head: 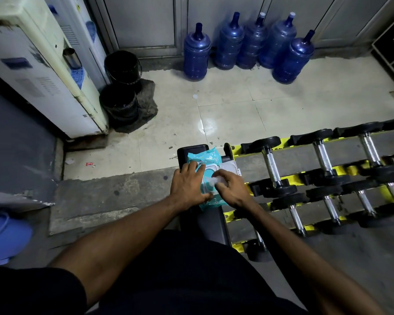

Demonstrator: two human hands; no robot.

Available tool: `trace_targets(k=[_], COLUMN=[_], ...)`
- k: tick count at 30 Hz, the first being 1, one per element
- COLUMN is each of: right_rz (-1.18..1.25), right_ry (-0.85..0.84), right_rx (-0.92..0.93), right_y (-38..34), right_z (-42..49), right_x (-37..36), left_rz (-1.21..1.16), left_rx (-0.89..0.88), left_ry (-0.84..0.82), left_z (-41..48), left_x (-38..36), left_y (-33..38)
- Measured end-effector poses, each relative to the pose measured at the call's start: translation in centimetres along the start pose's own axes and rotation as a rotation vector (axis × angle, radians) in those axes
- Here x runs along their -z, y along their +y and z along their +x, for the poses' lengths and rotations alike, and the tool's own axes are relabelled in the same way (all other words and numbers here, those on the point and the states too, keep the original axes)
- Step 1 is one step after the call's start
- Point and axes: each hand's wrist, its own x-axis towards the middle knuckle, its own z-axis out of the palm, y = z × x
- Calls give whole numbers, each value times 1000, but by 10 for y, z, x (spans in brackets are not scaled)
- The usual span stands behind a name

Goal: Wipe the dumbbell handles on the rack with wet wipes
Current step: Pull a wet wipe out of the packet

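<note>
Far left, a white water dispenser (43, 71) stands on the floor with two black buckets (121, 69) beside it. My left hand (188, 185) lies on the wet wipes pack (210, 159), fingers (192, 165) spread and pressing it flat onto the far end of the black surface (191, 148). Just beside it, my right hand (233, 189) has its fingers curled, pinching a white wipe (218, 179) at the pack's opening; the lid (230, 169) is flipped open toward the yellow rack (305, 153). There the dumbbells (271, 164) sit in rows, metal handles apart from both hands
</note>
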Motion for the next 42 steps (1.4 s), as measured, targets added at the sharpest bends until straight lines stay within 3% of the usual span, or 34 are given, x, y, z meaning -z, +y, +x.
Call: trace_targets(k=[5, 14, 17, 20, 26, 30, 33, 38, 42], right_rz=[-131, -335, -111, 104, 9, -156, -195, -68, 205], right_ry=[64, -114, -99, 30, 89, -34, -6, 61, 120], right_rx=[-247, -258, -226, -225, -308, -204, -133, -65, -77], right_y=[-10, -13, -9, 1, -7, -6, -5, -9, -5], right_z=[18, 27, 25, 13, 11, 16, 20, 19, 9], right_x=[-7, 0, 7, 4, -14, -2, 7, 7, 12], left_rz=[2, 31, 21, 0, 14, 25, 35, 27, 40], left_rx=[6, 11, 9, 12, 9, 8, 12, 42, 44], left_ry=[-3, -11, -13, -13, -6, -14, -14, -4, 7], left_z=[1, 1, 1, 0, 0, 0, 1, 2, 2], left_x=[1, 1, 1, 0, 3, 3, 4, 7, 9], left_y=[-1, -2, -3, -3, 1, 0, 1, 6, 7])
